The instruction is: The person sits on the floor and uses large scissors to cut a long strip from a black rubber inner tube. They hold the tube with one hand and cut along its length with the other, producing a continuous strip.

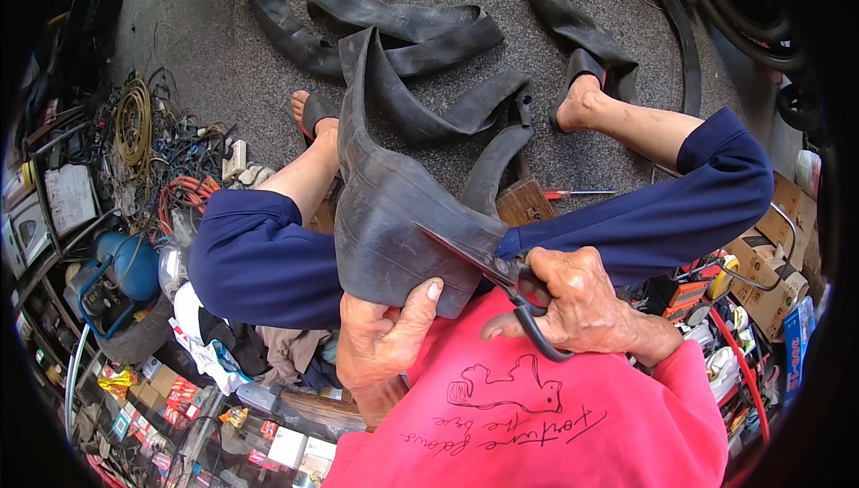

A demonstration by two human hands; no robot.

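Note:
A wide piece of black rubber inner tube (385, 206) drapes over my lap between my knees, its upper end running on into narrower folds. My left hand (386, 331) grips its lower edge, thumb on top and fingers underneath. In my right hand (582, 305) is a pair of scissors (479, 260) with black handles, my fingers wrapped in and around the loops. The blades point to the upper left and lie at the right side of the rubber; whether both sides of the rubber sit between them I cannot tell.
More inner tube (403, 27) lies in loops on the grey floor, with another length (573, 23) at the right. A wooden block (525, 202) and a red-handled screwdriver (573, 194) are beyond my lap. Coiled wires (134, 126), a blue tank (130, 264) and cardboard boxes (765, 282) crowd the sides.

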